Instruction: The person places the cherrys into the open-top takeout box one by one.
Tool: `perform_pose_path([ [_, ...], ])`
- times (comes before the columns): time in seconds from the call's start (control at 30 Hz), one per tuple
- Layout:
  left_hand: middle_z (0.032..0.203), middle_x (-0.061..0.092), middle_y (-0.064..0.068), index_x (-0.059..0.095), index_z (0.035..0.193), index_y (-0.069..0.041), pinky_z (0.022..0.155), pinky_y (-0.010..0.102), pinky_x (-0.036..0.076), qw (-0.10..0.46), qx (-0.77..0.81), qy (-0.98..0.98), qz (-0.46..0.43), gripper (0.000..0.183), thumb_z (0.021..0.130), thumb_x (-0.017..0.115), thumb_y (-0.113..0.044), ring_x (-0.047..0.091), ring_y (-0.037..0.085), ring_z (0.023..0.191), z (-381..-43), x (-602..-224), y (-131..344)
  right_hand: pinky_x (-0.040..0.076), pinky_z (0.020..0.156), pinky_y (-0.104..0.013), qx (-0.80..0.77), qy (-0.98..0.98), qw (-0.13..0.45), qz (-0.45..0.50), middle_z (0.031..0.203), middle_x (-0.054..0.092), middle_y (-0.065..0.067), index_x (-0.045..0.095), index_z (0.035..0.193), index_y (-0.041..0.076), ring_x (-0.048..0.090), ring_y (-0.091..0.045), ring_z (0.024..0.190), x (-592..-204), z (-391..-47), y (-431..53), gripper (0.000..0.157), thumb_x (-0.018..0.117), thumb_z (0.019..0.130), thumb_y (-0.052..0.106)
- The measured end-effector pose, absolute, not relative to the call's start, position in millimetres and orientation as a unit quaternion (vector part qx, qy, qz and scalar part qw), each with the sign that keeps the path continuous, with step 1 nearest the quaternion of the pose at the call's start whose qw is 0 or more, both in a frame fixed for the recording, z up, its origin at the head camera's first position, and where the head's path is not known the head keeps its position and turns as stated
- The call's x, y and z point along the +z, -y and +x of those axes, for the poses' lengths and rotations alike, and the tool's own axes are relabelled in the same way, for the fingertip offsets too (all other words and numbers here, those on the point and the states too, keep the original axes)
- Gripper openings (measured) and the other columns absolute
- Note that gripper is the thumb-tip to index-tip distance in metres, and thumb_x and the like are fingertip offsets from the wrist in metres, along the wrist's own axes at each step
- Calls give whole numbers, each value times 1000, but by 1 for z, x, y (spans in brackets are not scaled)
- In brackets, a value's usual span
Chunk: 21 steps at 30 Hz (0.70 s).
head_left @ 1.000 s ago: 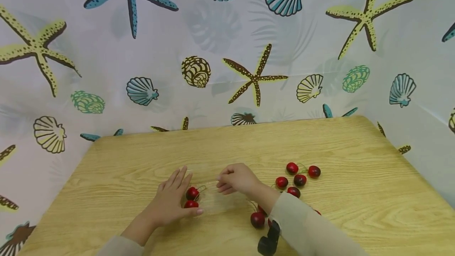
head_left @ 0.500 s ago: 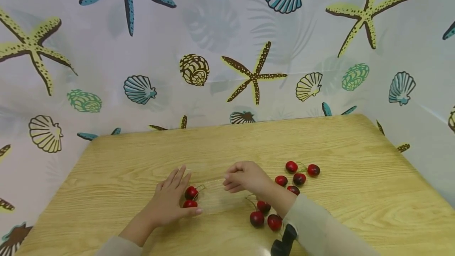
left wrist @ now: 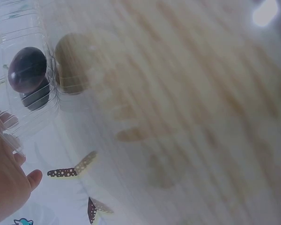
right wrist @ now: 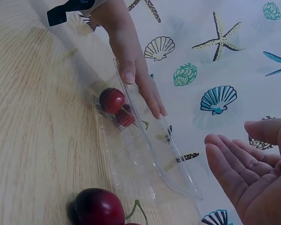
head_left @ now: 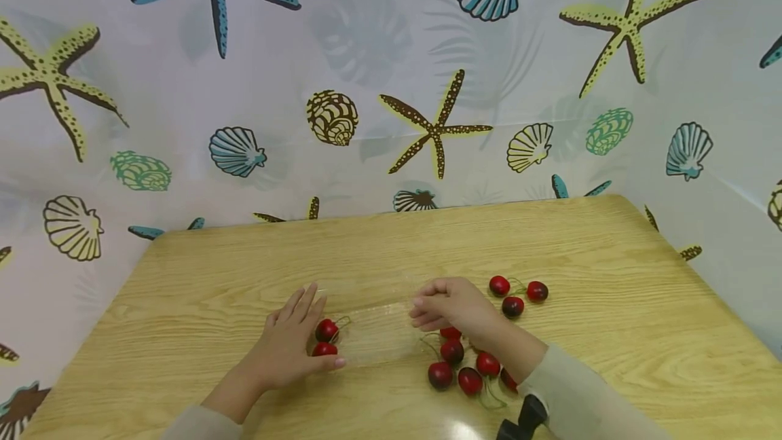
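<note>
One clear plastic container (head_left: 381,335) on the worktop (head_left: 611,277), in front of the person, long side running left to right. Two cherries (head_left: 326,330) inside, both at its left end and close together; stems showing there.

Left hand (head_left: 292,341): at the container's left end, touching it. Fingers straight and spread, thumb well apart from them on the near side; not curled round anything.

Right hand (head_left: 457,309): empty — fingers softly bent, thumb apart from them, bare palm in the right wrist view. Hangs near the container's right end, beside the loose fruit.

Loose on the worktop, right of the container: nine cherries countable in the head view. Far group, three cherries (head_left: 512,307), beyond the right forearm. Near group, six cherries (head_left: 452,352), closer to the person; two of these partly hidden by the right hand and arm. Whether more lie behind the arm, cannot tell. Thin green stems on several.

Two pale sleeves (head_left: 599,399), one per arm. Two black straps (head_left: 530,413) — one by each wrist. Behind, white cloth (head_left: 366,182) printed with starfish and shells
</note>
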<state>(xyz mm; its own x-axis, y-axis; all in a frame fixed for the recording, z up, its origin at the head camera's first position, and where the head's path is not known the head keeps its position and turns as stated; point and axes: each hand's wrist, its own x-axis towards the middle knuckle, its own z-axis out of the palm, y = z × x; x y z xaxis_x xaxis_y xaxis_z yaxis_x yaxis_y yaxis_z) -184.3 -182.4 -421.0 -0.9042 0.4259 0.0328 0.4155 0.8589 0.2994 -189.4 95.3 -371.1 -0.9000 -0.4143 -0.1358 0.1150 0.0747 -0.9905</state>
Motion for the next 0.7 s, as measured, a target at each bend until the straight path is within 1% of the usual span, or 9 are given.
perform_pose_path([
  [0.37, 143, 2, 12, 22, 136, -1, 91, 59, 10, 15, 150, -964, 219, 98, 69, 52, -65, -1, 31, 129, -185, -424, 184, 47, 71, -36, -677, -706, 188, -92, 84, 62, -15, 53, 97, -11, 61, -23, 76, -375, -181, -119, 27, 54, 86, 13],
  [0.5, 143, 1, 11, 22, 136, -1, 91, 59, 10, 15, 148, -964, 220, 97, 69, 52, -65, -1, 30, 129, -186, -425, 184, 47, 71, -36, -682, -701, 192, -87, 83, 62, -13, 53, 98, -11, 61, -22, 75, -376, -180, -128, 28, 54, 86, 15],
  [0.7, 144, 1, 10, 22, 136, -1, 91, 58, 10, 18, 143, -965, 220, 97, 69, 52, -65, -2, 30, 129, -187, -425, 184, 47, 73, -38, -674, -709, 191, -86, 87, 62, -14, 52, 102, -10, 61, -24, 78, -377, -178, -144, 31, 52, 87, 17],
])
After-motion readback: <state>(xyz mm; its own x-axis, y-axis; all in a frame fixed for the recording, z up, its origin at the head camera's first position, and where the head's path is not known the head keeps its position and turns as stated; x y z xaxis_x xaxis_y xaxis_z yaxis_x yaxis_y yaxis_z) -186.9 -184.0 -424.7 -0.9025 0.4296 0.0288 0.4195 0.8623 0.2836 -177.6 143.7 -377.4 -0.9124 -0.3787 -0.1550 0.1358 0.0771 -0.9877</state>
